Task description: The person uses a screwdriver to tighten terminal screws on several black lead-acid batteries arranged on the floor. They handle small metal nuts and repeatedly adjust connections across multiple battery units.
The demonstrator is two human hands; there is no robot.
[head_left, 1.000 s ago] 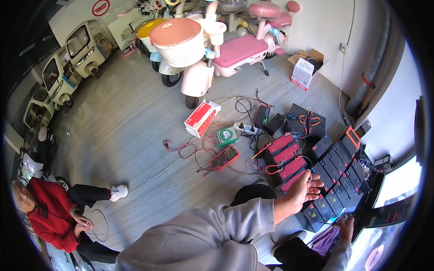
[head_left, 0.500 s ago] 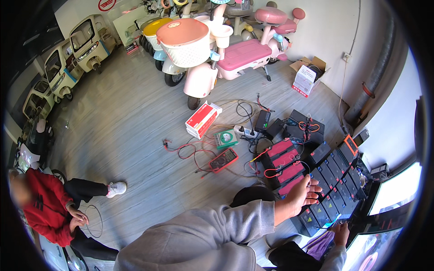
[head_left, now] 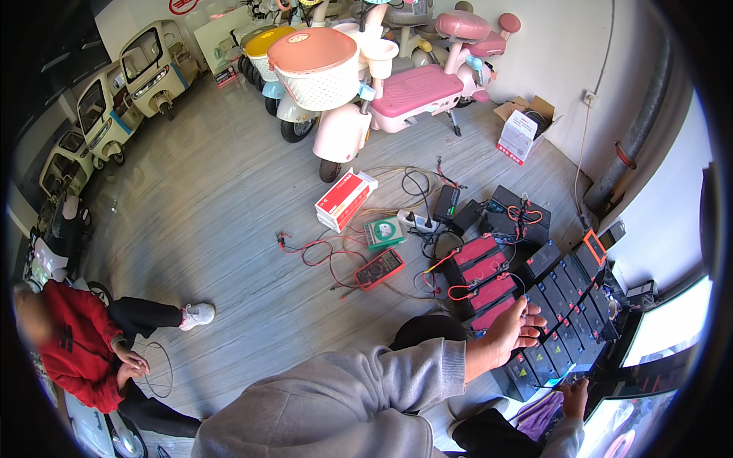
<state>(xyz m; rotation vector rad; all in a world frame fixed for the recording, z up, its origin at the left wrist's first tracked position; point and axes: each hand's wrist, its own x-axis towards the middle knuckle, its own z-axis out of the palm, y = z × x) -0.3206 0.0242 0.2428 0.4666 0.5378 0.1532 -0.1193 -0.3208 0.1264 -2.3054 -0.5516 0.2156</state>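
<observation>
My left hand is held palm up above the near end of the batteries. Its fingers are loosely bent and apart, with nothing in them. Lower right, beside a purple cloth, my right hand has its fingers curled in; what they hold, if anything, is hidden. Under and past the left hand stand rows of black batteries. Left of these is a pack of batteries with dark red tops, joined by short cables. A red multimeter lies on the floor, its leads spread leftward.
A green-and-white box, a red-and-white box and a power strip lie among cables. A pink scooter stands behind. Screens border the right. At left sits a person in red. An open carton is by the wall.
The view has shifted very slightly. Both my hands keep nearly the same place and shape, and the batteries and multimeter have not moved.
</observation>
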